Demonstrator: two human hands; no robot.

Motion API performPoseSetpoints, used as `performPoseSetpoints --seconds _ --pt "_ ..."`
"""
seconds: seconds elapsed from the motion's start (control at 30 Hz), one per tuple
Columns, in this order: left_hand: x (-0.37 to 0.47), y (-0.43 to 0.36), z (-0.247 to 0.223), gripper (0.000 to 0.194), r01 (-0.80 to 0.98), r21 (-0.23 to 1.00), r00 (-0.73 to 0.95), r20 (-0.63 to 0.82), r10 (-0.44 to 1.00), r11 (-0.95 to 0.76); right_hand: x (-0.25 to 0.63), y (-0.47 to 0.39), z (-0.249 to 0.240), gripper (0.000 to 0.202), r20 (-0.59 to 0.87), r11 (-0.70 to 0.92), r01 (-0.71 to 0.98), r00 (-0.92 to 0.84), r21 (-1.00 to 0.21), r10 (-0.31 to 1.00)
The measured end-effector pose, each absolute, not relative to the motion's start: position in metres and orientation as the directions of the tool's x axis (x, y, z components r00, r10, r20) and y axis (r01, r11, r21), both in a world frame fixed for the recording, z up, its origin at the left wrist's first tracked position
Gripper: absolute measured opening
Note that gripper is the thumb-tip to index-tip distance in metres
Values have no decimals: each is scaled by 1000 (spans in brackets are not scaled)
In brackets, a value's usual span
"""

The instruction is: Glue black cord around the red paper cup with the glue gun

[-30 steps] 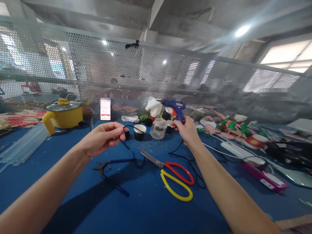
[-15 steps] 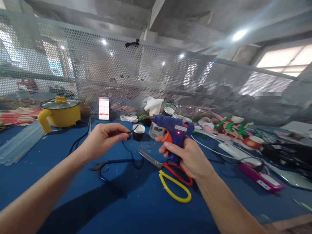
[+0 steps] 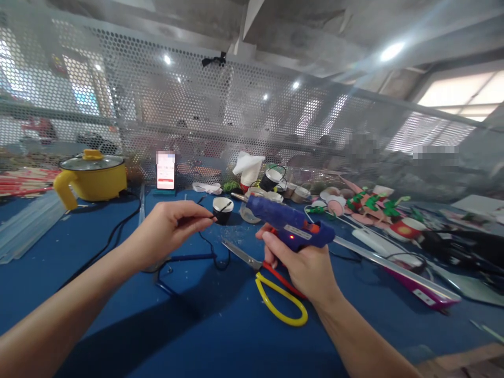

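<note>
My left hand (image 3: 175,228) pinches a thin black cord (image 3: 224,208) between thumb and fingertips, its free end slanting up to the right. Behind the cord stands a small paper cup (image 3: 222,214), white inside and black outside. In my right hand (image 3: 311,268) is a blue hot glue gun (image 3: 279,218), gripped by its handle with a red light lit. Its nozzle points left, near the cord but apart from it, and a long clear glue stick (image 3: 394,268) juts from its back. Below lie scissors (image 3: 281,307) with red and yellow handles. Pliers (image 3: 189,258) lie partly hidden by my left hand.
A yellow electric pot (image 3: 98,181) and clear glue sticks (image 3: 29,228) are at the left. A lit phone (image 3: 165,173) stands at the back. Cups, green-and-pink craft pieces (image 3: 370,205) and a purple device (image 3: 423,294) lie to the right. Perforated metal panels (image 3: 177,110) close off the back.
The glue gun has turned and its nozzle has moved left, toward the cord; the glue stick at its back now shows. My left hand has shifted slightly right and down with the cord.
</note>
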State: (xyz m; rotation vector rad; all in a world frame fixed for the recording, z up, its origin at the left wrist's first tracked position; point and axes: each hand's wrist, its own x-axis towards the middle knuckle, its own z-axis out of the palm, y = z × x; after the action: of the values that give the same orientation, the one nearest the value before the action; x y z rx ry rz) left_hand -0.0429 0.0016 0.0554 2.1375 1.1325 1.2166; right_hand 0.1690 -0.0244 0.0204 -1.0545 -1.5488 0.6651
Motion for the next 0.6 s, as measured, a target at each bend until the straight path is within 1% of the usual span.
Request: performPoseSetpoints --seconds 0.13,0.2,0.4,0.6 --pt "-43 3 53 11 377 783 282 412 866 -495 169 -25 17 17 449 437 270 -18 -858 893" --pt "-43 3 52 11 365 803 288 384 877 -471 169 -25 16 17 437 427 294 -32 -855 899" --pt "-44 5 48 13 375 805 312 357 881 -459 168 -26 17 14 457 430 385 -23 -817 889" --pt "-46 7 45 16 410 777 333 361 871 -478 167 -26 18 14 472 427 422 2 -800 881"
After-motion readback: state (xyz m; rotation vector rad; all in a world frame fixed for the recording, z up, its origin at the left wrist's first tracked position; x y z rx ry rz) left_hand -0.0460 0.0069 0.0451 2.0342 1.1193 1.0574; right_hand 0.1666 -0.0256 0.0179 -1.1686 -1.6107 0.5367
